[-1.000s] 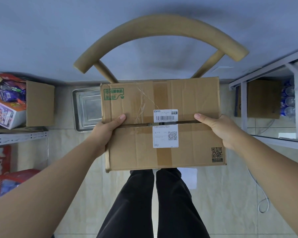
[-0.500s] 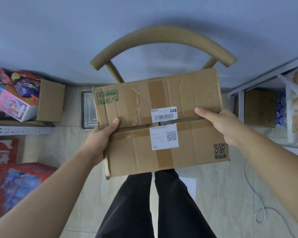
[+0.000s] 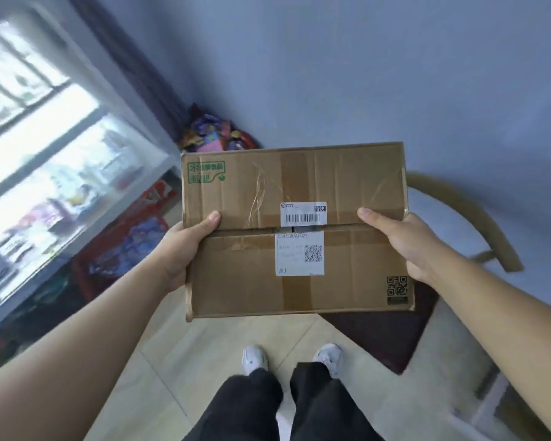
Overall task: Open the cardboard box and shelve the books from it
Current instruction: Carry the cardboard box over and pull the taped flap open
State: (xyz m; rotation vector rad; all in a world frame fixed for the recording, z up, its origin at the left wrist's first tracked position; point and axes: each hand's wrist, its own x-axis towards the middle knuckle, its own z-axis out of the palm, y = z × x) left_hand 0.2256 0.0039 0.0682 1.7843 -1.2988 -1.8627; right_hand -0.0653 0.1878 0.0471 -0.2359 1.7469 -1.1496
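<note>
Grips the taped cardboard box (image 3: 296, 230) at its sides, fingers (image 3: 211, 219) of left hand (image 3: 185, 249) and right hand (image 3: 401, 240) grasping it, over pale tiled floor (image 3: 223, 342); blue-grey wall (image 3: 363, 74) ahead, wooden chair (image 3: 477, 218) right.

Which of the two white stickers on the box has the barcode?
The upper sticker on the cardboard box, farther from the person; the lower sticker shows a QR code instead.

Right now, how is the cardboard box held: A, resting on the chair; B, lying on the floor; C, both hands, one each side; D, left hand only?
C: the left hand and right hand each hold one side of the cardboard box, thumbs on its top.
</note>
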